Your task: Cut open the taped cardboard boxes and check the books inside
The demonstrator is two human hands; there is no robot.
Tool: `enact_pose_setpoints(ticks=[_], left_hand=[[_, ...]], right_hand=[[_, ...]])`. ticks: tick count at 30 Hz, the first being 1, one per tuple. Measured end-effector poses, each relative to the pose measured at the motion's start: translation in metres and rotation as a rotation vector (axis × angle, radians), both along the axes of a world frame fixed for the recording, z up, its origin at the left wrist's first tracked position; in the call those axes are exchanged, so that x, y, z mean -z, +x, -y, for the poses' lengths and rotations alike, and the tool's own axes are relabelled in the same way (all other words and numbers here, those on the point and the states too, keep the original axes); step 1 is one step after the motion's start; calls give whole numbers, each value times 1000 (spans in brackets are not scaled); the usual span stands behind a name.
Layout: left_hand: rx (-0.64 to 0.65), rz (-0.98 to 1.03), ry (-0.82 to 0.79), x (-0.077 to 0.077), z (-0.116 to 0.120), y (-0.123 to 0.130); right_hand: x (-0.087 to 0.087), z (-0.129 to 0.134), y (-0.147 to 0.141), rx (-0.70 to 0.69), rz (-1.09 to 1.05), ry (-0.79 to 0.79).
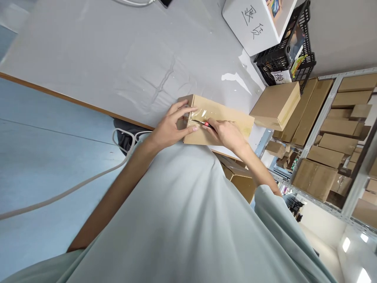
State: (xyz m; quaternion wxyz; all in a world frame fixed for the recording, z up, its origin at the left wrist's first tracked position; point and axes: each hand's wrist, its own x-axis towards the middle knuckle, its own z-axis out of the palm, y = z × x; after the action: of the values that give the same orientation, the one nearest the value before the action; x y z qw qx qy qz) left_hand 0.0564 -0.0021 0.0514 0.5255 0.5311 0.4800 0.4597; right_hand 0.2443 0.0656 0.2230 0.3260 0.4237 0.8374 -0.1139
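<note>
A brown cardboard box [219, 108] lies at the table's near edge, against my shirt. Clear, shiny tape runs along its top. My left hand [169, 127] holds the box's left end, with the thumb and fingers apart over the top and corner. In my right hand [228, 134] is a utility knife [207, 124] with a red and black handle. Its blade points left and rests on or just over the taped top, close to my left fingers; whether it has cut in cannot be told.
Another cardboard box [273, 104] stands to the right. Behind it are a black plastic crate [285, 55] and a white box [250, 27] with handwriting. Shelves [332, 153] of cartons line the right side. An open carton [240, 177] sits below the table edge; a pale cable [73, 186] hangs at left.
</note>
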Motion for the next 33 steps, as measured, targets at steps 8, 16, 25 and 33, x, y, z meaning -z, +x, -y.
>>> enact_pose_setpoints(ticks=[8, 16, 25, 33], left_hand=[[-21, 28, -46, 3, 1, 0], [-45, -57, -95, 0, 3, -3], [-172, -28, -119, 1, -1, 5], [-247, -43, -153, -7, -4, 12]], right_hand=[[-12, -2, -23, -122, 83, 9], [-5, -5, -18, -207, 17, 70], [-7, -20, 134, 29, 88, 185], [-4, -29, 243, 207, 73, 235]])
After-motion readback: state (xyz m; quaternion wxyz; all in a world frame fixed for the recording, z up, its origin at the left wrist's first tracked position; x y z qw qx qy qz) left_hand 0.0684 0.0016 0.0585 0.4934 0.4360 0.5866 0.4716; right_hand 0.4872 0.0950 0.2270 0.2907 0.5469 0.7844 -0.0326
